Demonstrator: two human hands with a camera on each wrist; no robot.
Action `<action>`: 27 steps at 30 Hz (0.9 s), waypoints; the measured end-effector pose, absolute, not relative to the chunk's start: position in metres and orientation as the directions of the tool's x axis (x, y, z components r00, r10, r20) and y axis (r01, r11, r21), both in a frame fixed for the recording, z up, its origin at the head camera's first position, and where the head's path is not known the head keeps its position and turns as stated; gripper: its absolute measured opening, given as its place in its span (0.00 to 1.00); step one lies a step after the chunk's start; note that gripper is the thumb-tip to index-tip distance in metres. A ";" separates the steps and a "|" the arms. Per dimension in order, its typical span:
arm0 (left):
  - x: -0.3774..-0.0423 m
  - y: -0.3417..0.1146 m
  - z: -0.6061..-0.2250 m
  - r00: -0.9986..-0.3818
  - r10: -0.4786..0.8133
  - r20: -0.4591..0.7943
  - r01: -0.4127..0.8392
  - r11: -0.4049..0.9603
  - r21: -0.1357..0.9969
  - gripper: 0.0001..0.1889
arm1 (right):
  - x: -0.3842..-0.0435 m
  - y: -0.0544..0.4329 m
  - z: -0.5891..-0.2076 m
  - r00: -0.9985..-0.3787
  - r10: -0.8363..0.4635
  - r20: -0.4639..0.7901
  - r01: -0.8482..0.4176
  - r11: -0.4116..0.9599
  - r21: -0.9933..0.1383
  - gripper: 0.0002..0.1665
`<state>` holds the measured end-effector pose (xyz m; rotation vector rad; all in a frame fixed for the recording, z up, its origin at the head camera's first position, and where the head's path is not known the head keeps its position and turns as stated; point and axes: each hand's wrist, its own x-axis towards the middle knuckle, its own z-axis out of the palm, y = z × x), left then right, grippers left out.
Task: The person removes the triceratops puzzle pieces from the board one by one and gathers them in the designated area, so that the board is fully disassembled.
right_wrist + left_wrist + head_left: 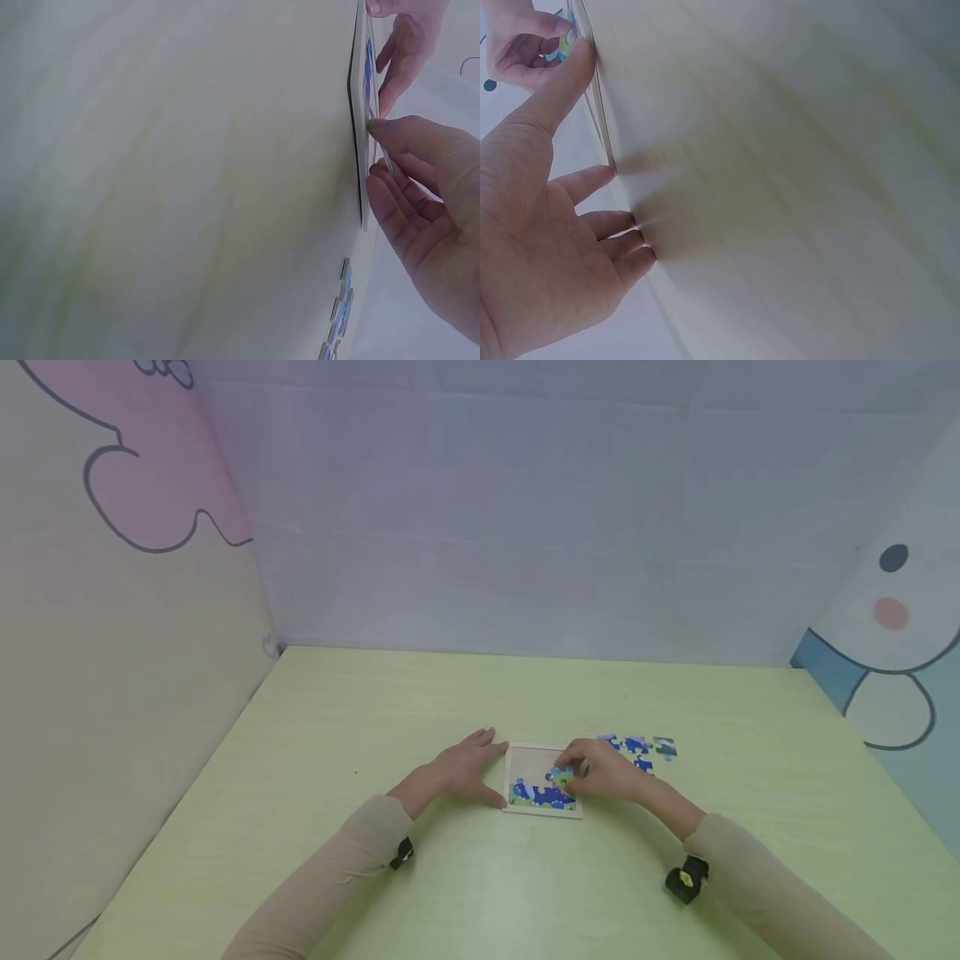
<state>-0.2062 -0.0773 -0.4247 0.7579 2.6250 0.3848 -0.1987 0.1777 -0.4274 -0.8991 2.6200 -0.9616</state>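
Observation:
A square wooden puzzle frame (542, 812) lies on the table, its lower part filled with blue and green jigsaw pieces (536, 795). My left hand (471, 767) steadies the frame's left side, thumb near the lower corner and index finger at the upper one, the other fingertips on the table. Over the frame's right side, my right hand (603, 770) pinches a green and blue puzzle piece (562, 777) between thumb and fingers. In the right wrist view that hand (431, 199) holds the piece tilted at the frame; how far it is seated cannot be told.
Several loose puzzle pieces (636, 745) lie on the table (375, 718) to the right of the frame, partly behind my right hand. A pale curtain (480, 527) stands along the table's back edge, with printed panels at both sides.

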 end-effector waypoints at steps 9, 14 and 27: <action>-0.207 -0.078 -0.427 -0.783 0.556 -0.278 0.453 0.817 0.357 0.48 | -0.197 0.179 -0.424 -0.819 -0.573 0.036 -0.455 0.609 -0.649 0.16; -0.207 -0.077 -0.427 -0.783 0.555 -0.280 0.450 0.817 0.360 0.48 | -0.197 0.186 -0.418 -0.818 -0.571 0.065 -0.471 0.601 -0.645 0.16; -0.206 -0.076 -0.426 -0.774 0.569 -0.277 0.456 0.806 0.379 0.49 | -0.189 0.231 -0.404 -0.843 -0.530 0.094 -0.476 0.654 -0.588 0.20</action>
